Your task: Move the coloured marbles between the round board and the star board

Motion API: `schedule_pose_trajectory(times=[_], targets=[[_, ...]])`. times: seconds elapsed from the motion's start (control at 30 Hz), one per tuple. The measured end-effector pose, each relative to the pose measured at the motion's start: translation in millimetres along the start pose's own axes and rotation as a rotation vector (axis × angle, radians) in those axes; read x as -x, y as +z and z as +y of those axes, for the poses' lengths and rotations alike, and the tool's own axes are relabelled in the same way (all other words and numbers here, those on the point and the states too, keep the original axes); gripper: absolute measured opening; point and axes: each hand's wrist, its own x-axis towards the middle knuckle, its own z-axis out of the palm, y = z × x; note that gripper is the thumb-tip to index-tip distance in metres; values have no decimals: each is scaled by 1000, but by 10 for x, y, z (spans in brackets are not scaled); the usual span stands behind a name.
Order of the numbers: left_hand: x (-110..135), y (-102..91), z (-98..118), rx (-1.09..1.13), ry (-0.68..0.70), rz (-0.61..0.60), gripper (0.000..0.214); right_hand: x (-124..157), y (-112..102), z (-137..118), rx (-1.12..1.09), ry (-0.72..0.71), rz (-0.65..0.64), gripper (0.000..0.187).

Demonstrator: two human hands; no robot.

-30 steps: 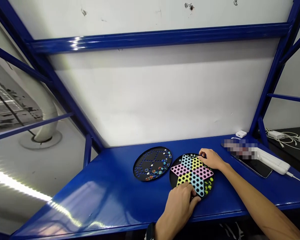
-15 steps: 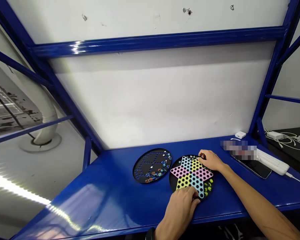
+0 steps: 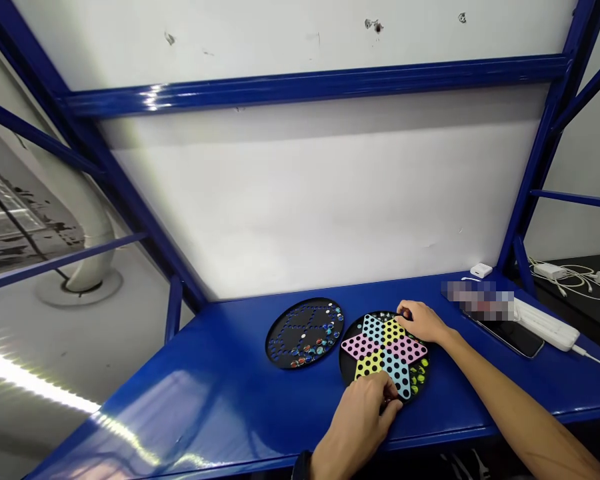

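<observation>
A round black Chinese checkers board (image 3: 383, 349) with a pink, yellow and light-blue star lies flat on the blue table. My left hand (image 3: 363, 413) is over its near rim, fingers curled in toward the thumb; anything between them is hidden. At the far right rim, my right hand (image 3: 420, 321) is closed with fingertips bent down at the edge, and I cannot make out what they hold. Yellow-green marbles (image 3: 420, 371) rest in the board's right-hand gap. Small pale marbles lie in the gap by the far rim.
Left of the board lies a second round black board (image 3: 293, 327) with holes and several coloured marbles. A phone (image 3: 510, 335), a white power strip (image 3: 545, 323) and a white adapter (image 3: 481, 270) are at the right. A blue frame (image 3: 310, 87) and white panel rise behind.
Both hands stay at the same rims of the star board. My left fingers and thumb have shifted very slightly. The view has moved a little; the marbles look unchanged.
</observation>
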Motion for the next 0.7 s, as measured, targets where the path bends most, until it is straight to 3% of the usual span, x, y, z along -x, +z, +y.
schedule_pose_trajectory(times=[0.13,0.37,0.7], targets=[[-6,28,1,-13,-28,22,13,10,-19,-27,4,13,-9,17],[-88,-18,17,22,-56,-49,19,15,-41,-57,13,20,-13,20],[-92,-81,121,-226,-78,-30,15,3,-3,-2,4,16,1,20]])
